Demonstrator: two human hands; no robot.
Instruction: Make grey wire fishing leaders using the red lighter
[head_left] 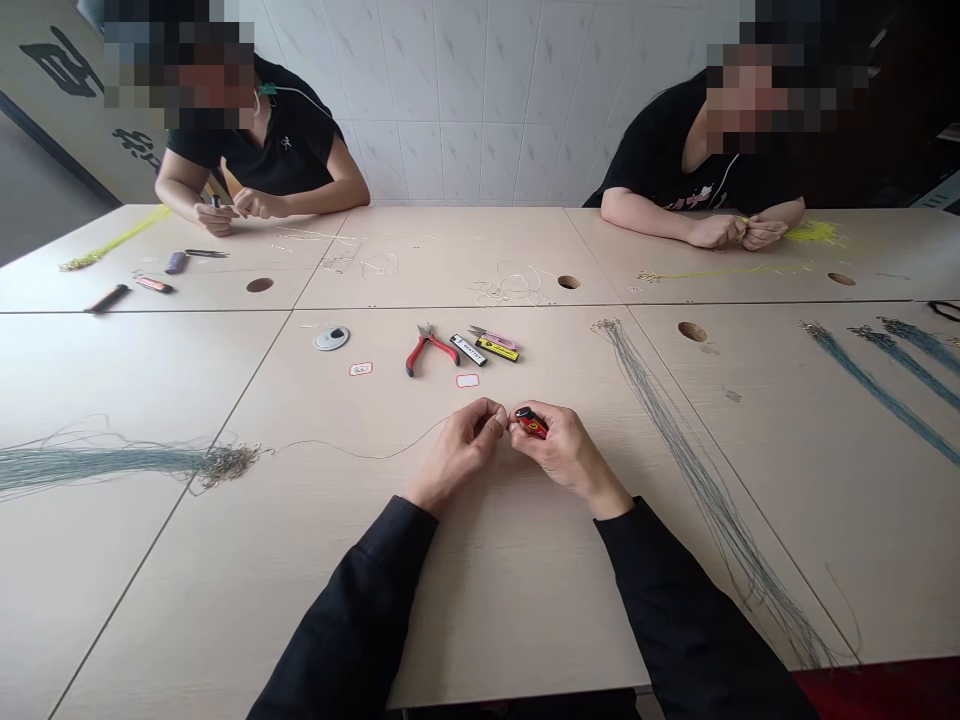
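My left hand [469, 440] hides where the thin thread [386, 458] ends, and my right hand [566, 445] covers much of the red lighter [531, 422]. Toward the left edge of the table [495, 610], the grey-blue bundle [112, 465] runs out of view; toward its right edge, three blue bundles [881, 397] do too. The small label's [361, 369] marks are too tiny to read.

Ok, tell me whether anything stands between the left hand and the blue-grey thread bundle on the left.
Nothing visible stands in the way between the left hand and the blue-grey thread bundle; only a thin thread curves across the tabletop toward the hand. The right hand, holding the red lighter, is outside that gap.
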